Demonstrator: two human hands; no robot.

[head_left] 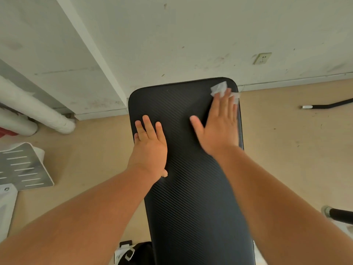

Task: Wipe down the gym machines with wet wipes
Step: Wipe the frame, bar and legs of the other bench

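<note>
Status: wiping the bench pad (pixel 191 197), black ribbed vinyl, long axis running straight away from the person toward the wall (pixel 191 35). The wet wipe (pixel 219 88) is at the pad's far right corner, pinned flat under the fingertips of the right hand (pixel 219 129). Part of it pokes out beyond the fingers and a bit hangs over the right edge. Right-hand fingers are straight and close together, thumb splayed left, nothing curled round the wipe (pressure only, so a fast pull could bunch it or leave it behind). The left hand (pixel 150 148) lies flat at the pad's left edge, nearer the person than the right, fingers straight and slightly apart, holding nothing. It reads as a brace. Key geometry: the wipe is at the far end, so the rest of the pad lies toward the person and to the left of those fingers. Likely next move is a drag back along the long axis down the right side, or a sweep left across the far end. Only the right hand is on the wipe. The left is well apart from it and sits in the lane a left-side pass would need, so it would have to lift. Can't tell from sheen which strips are already wet. Off-pad: wall socket (pixel 262 58), lagged pipes (pixel 38 113) at left, slotted metal plate (pixel 23 167) on the floor, black bar (pixel 328 105) lying to the right. Only one bench in view, so I'd judge the task far from done.
</note>
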